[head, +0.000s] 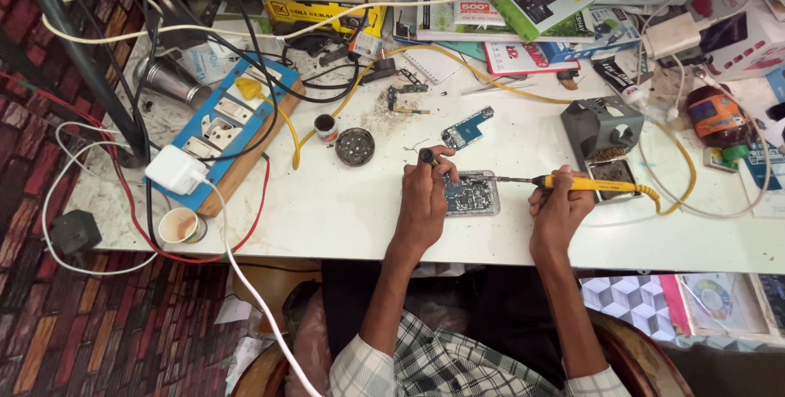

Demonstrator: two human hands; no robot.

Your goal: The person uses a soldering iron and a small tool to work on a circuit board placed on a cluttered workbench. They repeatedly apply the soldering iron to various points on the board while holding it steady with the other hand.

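**Soldering on a cluttered white bench**

Big white worktable (343,217), covered in cables and boxes. Blue power strip on a wooden base (233,131) at the left, white charger (174,170) plugged in at its near end. Grey metal soldering stand (601,131) over on the right, with a tray below holding what looks like brownish cleaning wool. Paper cup (180,225) near the table's front-left edge, brownish inside, contents hard to make out. Round open tin (355,147) with dark stuff in it, small jar (326,127) just beside it.

Dead centre: phone circuit board (473,193) lying flat on the table, between both hands. Left hand (423,201) resting against the board's left edge, fingers closed on a small dark tool (426,156). Right hand (558,205) wrapped snug around a yellow soldering iron (585,184), tip reaching onto the board's top right corner. Another blue board (467,128) lying loose just behind.
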